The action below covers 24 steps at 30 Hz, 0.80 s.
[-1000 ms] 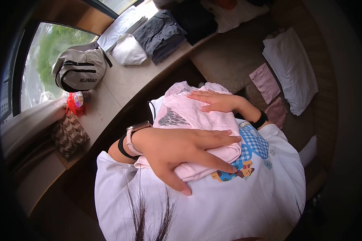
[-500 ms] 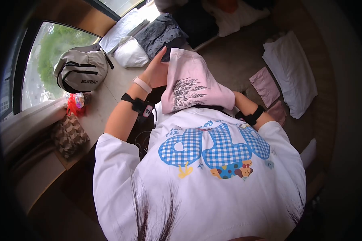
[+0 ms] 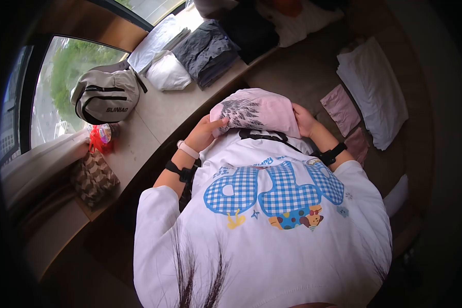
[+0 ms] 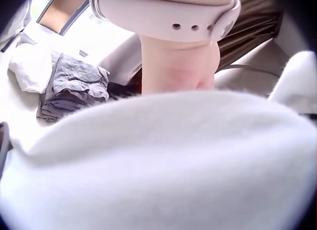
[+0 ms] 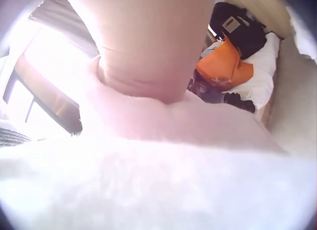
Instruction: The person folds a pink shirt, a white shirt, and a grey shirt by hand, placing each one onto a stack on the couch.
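Gripping the rolled or folded pink garment [image 3: 274, 110] by its two ends, the person holds it in front of the chest, over the upper part of a white shirt [image 3: 292, 262] printed with blue checked letters. The left hand [image 3: 202, 133] clasps the end on its own side, thumb laid over the cloth beside a dark wing print [image 3: 239, 114]; the right hand [image 3: 305, 122] grasps the opposite end at the edge. In both wrist views the fingers are hidden, so the exact finger placement beneath the cloth cannot be told. A pale pink watch strap [image 3: 188, 149] circles the left wrist. To the left runs a light surface [image 3: 151, 117], bearing a beige backpack [image 3: 108, 97] near the window [image 3: 61, 77], a white folded cloth [image 3: 168, 73] and, just beside that, dark grey folded clothes [image 3: 205, 54]. Nearer the person are a red bag [image 3: 98, 142] and a brown patterned box or bag [image 3: 94, 177]. On the right, well apart from the held garment, a small pink cloth [image 3: 340, 110] lies next to a long pale cloth [image 3: 377, 97]. The right wrist view also shows an orange item [image 5: 223, 66] near a black bag [image 5: 237, 29].
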Tool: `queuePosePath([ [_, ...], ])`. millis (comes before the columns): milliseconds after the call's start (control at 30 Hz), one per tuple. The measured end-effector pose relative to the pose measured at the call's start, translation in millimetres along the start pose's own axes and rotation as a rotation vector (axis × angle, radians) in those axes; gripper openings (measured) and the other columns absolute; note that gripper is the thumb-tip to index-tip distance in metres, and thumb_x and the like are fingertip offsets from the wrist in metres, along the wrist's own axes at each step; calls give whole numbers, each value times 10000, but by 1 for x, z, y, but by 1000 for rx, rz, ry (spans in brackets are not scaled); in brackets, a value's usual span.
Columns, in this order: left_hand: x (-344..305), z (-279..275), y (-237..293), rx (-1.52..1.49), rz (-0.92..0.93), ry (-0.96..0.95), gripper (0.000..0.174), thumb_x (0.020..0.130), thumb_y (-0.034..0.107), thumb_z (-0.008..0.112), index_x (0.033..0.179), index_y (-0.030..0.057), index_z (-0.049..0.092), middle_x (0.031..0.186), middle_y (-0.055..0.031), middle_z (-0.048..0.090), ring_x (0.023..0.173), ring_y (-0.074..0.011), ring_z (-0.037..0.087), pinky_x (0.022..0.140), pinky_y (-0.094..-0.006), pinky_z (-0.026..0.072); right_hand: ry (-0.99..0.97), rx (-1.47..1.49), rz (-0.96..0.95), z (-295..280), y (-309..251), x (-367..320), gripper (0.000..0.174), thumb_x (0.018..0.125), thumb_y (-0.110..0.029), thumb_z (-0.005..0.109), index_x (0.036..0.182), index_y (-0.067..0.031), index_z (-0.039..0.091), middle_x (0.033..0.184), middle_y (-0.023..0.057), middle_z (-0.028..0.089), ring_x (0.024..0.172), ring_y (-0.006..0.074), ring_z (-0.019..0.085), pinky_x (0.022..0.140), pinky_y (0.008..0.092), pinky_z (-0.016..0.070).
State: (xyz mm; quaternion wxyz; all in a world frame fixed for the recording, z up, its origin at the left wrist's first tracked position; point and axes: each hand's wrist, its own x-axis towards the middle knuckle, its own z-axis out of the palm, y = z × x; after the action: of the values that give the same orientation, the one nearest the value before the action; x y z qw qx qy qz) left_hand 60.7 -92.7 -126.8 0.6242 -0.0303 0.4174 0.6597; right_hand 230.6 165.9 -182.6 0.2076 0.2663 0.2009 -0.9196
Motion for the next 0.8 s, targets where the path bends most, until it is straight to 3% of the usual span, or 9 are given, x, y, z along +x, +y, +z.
queuePosePath([
  [33, -1, 0, -1, -1, 17, 2, 381, 816, 46, 571, 1170, -31, 453, 1130, -97, 550, 1009, -182, 541, 938, -310, 393, -26, 90, 2, 4, -1, -8, 512, 856, -376, 474, 1183, 18, 483, 1156, 117, 551, 1048, 204, 539, 941, 287, 386],
  [133, -5, -6, -4, 70, 31, 22, 423, 796, 27, 587, 1186, -28, 434, 1142, -96, 540, 1016, -186, 537, 933, -315, 397, 24, -350, -149, -2, 4, -19, 386, 819, -182, 561, 1155, 1, 504, 1114, 98, 570, 990, 174, 560, 912, 278, 403],
  [267, -1, -10, 0, 100, 103, 62, 558, 764, -17, 602, 1262, -23, 351, 1126, -133, 538, 1004, -200, 547, 906, -314, 419, 241, -573, -312, 11, 1, -30, 335, 759, -23, 591, 1087, 0, 526, 1025, 63, 588, 910, 126, 563, 851, 241, 423],
  [367, -5, 1, 12, 81, 216, 241, 685, 761, -44, 590, 1338, -8, 222, 1108, -180, 533, 980, -206, 561, 873, -299, 441, 284, -542, -519, 29, -6, -40, 286, 751, 22, 579, 1032, -3, 537, 955, 36, 588, 865, 86, 548, 799, 214, 425],
  [400, -7, 6, 18, 109, 264, 243, 782, 767, -59, 577, 1377, 13, 93, 1085, -212, 536, 942, -202, 578, 843, -291, 456, 306, -560, -574, 33, -7, -44, 263, 753, 25, 573, 1012, -5, 539, 934, 30, 586, 845, 71, 540, 768, 205, 427],
  [500, -25, 31, 39, 218, 363, 96, 702, 769, -56, 579, 1356, 2, 198, 1067, -168, 563, 917, -184, 586, 838, -283, 457, 316, -576, -674, 45, -3, -62, 213, 759, 42, 549, 964, -16, 541, 891, 14, 579, 805, 49, 527, 719, 191, 421],
  [533, -32, 35, 40, 290, 345, 144, 513, 773, -52, 580, 1253, -27, 402, 1023, -117, 595, 883, -154, 589, 832, -257, 453, 309, -575, -695, 50, 2, -70, 201, 761, 48, 539, 950, -21, 540, 881, 10, 576, 796, 46, 523, 710, 189, 418],
  [633, -65, 46, 38, 413, 243, 121, 323, 768, -49, 595, 1088, -44, 558, 1005, -87, 608, 877, -125, 579, 825, -228, 447, 337, -583, -698, 69, 19, -99, 192, 757, 64, 511, 928, -21, 538, 868, 8, 574, 793, 52, 526, 713, 196, 421],
  [800, -105, 65, 15, 463, 153, 221, 291, 761, -54, 613, 1050, -60, 580, 976, -106, 622, 827, -97, 579, 754, -201, 468, 518, -264, -508, 84, 62, -116, 332, 724, 91, 479, 1042, 13, 533, 972, 72, 587, 868, 106, 557, 780, 233, 437],
])
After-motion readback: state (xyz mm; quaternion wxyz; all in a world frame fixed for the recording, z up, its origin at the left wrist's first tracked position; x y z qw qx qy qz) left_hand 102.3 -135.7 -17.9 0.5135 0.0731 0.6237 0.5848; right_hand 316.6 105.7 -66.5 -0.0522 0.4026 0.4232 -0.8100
